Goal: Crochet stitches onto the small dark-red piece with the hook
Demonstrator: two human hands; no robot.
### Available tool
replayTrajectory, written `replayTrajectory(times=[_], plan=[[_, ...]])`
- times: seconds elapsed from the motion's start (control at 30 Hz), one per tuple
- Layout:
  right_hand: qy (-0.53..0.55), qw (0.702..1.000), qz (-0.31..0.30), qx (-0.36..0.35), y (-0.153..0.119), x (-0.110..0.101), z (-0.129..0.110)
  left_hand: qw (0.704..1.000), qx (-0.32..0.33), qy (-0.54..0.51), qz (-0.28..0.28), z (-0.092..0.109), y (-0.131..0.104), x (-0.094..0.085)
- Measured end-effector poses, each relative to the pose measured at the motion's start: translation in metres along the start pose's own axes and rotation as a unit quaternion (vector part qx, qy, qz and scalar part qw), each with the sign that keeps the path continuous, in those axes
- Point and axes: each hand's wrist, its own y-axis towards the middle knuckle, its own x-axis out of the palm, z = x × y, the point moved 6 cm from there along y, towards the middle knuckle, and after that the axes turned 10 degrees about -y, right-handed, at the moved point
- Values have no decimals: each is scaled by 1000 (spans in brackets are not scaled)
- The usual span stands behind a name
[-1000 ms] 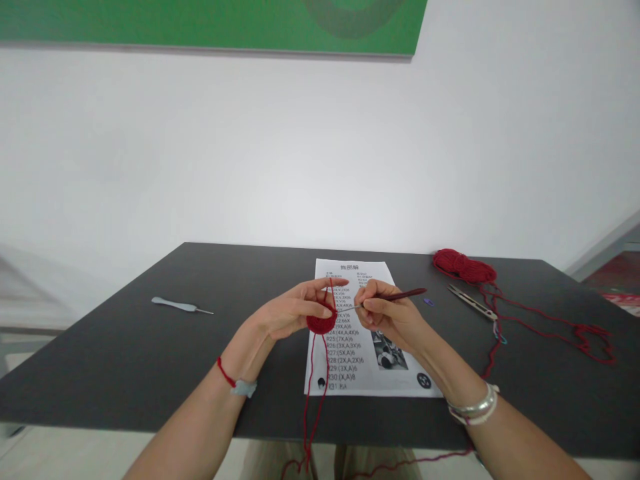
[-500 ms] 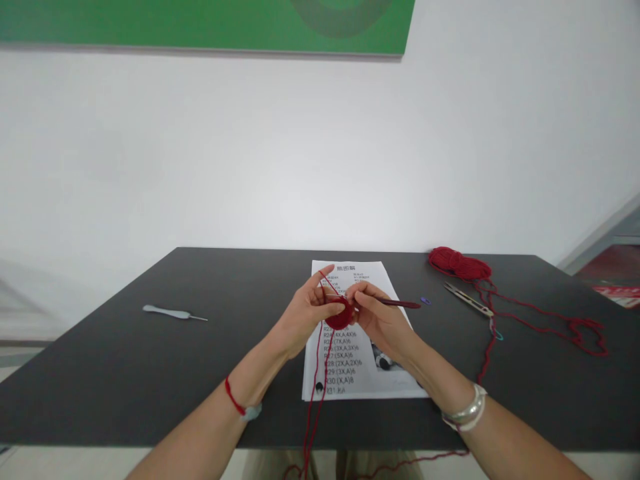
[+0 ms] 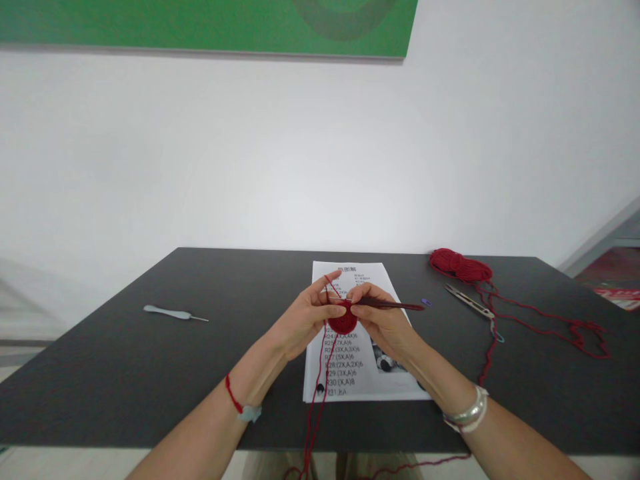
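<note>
A small round piece of red crochet [image 3: 343,321] hangs between my hands above a printed sheet. My left hand [image 3: 313,310] pinches its left edge, and red yarn [image 3: 321,373] loops over the raised index finger and drops past the table edge. In my right hand [image 3: 377,312] is a crochet hook with a dark red handle [image 3: 395,304]. The hook's thin metal tip lies at the top edge of the crochet, and the right thumb touches the piece too. The exact stitch at the tip is too small to make out.
Under my hands lies the printed pattern sheet [image 3: 340,387]. A grey-handled hook [image 3: 175,313] rests at the left. To the right are a purple stitch marker [image 3: 426,302], thread snips [image 3: 470,301] and a red yarn skein [image 3: 460,265] with loose strands on the black table [image 3: 240,280].
The crochet piece now faces me more fully and sits slightly lower. My right hand has shifted its grip, with its thumb closer to the piece, and the hook's handle shows more.
</note>
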Motion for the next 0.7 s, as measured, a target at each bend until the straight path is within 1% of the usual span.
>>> replayTrajectory(times=[0.1,0.17,0.3,0.4,0.6,0.7], plan=[[-3,1000,-2,-13,0,-1,-2,1000,-16,-15,-5,-1,0,1],[-16,1000,-5,-23,0,-1,-3,1000,-1,4,0,0,-1,1],[-48,998,-9,-46,0,-4,-6,995,49,83,18,4,-1,2],[-67,996,-10,-62,2,-8,-8,990,63,120,28,7,-2,2],[-153,981,-21,-121,6,-20,-15,982,96,149,59,16,-3,-2],[-193,973,-20,-122,5,-22,-20,981,104,150,64,19,-3,-2]])
